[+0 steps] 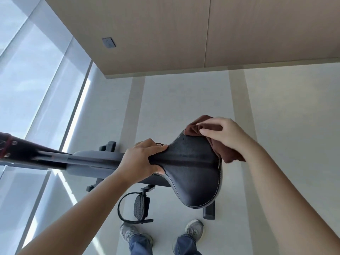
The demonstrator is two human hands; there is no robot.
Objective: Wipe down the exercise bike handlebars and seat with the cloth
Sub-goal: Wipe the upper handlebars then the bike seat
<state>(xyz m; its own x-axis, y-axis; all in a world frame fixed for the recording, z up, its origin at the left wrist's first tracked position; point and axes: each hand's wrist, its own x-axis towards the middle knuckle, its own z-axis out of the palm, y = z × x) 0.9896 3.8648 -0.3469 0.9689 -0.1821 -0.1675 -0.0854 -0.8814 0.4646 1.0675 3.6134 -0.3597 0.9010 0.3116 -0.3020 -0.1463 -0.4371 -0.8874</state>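
The black bike seat (pixel 193 168) fills the middle of the view, its narrow nose pointing left and its wide rear to the right. My left hand (pixel 145 159) grips the nose of the seat. My right hand (pixel 224 133) presses a crumpled brown cloth (pixel 226 153) against the seat's far rear edge. The cloth hangs down over that edge. The handlebar stem (pixel 22 153) runs in from the left edge, dark with a red band; the grips themselves lie outside the frame.
The grey bike frame (pixel 95 162) stretches left of the seat. A pedal with a strap loop (pixel 139 208) hangs below, near my two shoes (pixel 195 229) on the pale floor. A wood-panelled wall stands beyond, and a bright window runs along the left.
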